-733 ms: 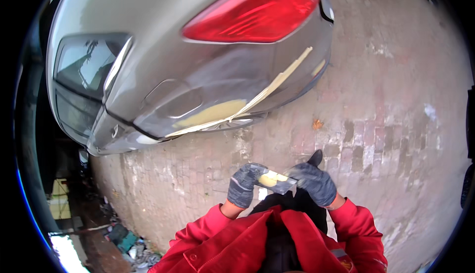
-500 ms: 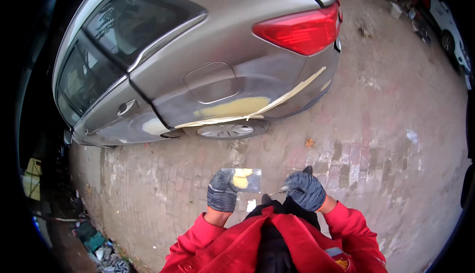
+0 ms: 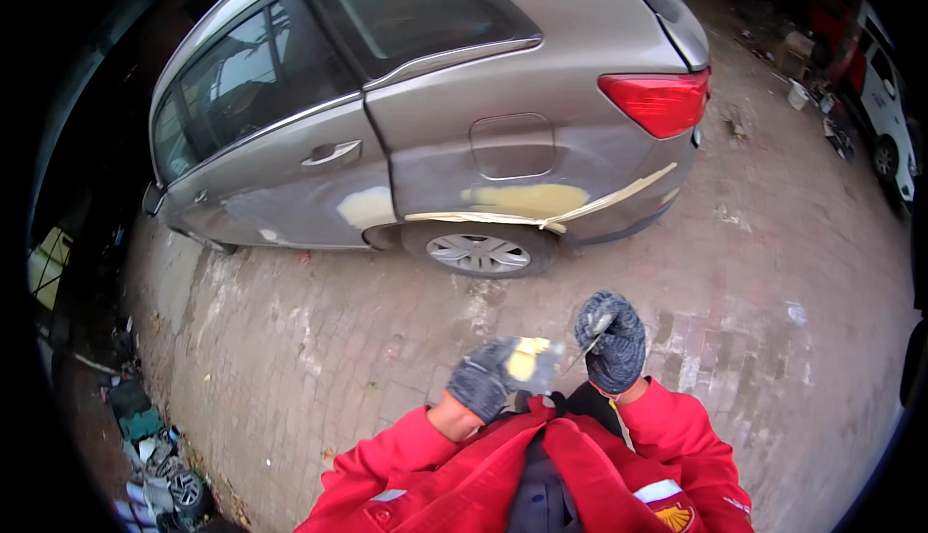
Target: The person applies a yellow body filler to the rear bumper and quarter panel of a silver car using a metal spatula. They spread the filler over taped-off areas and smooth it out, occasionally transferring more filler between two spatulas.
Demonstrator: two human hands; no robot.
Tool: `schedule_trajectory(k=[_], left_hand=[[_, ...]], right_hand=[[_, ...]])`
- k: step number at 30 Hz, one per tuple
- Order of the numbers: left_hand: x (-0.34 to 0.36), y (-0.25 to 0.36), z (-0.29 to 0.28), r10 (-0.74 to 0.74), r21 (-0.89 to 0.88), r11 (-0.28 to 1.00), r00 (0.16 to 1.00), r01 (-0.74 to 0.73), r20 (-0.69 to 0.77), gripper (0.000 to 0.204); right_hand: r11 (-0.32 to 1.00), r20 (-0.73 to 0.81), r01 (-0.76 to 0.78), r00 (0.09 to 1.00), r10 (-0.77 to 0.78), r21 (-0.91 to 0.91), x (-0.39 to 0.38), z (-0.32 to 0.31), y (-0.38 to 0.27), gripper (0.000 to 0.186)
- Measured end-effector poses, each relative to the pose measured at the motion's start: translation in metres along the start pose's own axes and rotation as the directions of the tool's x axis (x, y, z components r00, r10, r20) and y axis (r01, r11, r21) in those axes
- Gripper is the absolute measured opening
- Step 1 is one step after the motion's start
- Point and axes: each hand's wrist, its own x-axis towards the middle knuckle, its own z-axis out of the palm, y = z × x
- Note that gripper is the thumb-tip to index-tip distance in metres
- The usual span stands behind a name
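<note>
Well off to the left of the hands, by the edge of the brick paving [image 3: 319, 340], a heap of scrap and litter [image 3: 145, 436] lies on the ground. The left hand [image 3: 480, 383], in a dark knitted glove, is closed around the near edge of a flat metal board [image 3: 534, 361], holding it roughly level in front of the chest, probably so that the dab of yellowish filler [image 3: 524, 363] on it stays put and within easy reach. Just to its right, the gloved right hand [image 3: 611, 342] is curled in a fist around the handle of a thin spreader blade [image 3: 580, 353], whose tip slants down toward the board's right edge; whether it touches the filler cannot be told. Above both hands, well apart from them, a grey-brown car [image 3: 464, 117] stands side-on, with patches of the same yellowish filler [image 3: 527, 200] over its rear wheel [image 3: 480, 253] and strips of masking tape [image 3: 619, 195] along the lower body, apparently to bound the repair.
</note>
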Motion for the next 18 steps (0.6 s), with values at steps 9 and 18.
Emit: schedule_trajectory(k=[9, 18], left_hand=[[0.008, -0.024, -0.012, -0.194, -0.706, 0.652, 0.838, -0.278, -0.51, 0.023], [0.015, -0.003, 0.008, 0.485, 0.464, 0.792, 0.871, -0.396, -0.084, 0.048]], right_hand=[[0.968, -0.431, -0.25, 0.876, 0.215, -0.024, -0.018, -0.03, -0.005, 0.021], [0.98, -0.529, -0.198, 0.83, 0.176, 0.015, -0.023, -0.077, 0.034, 0.017]])
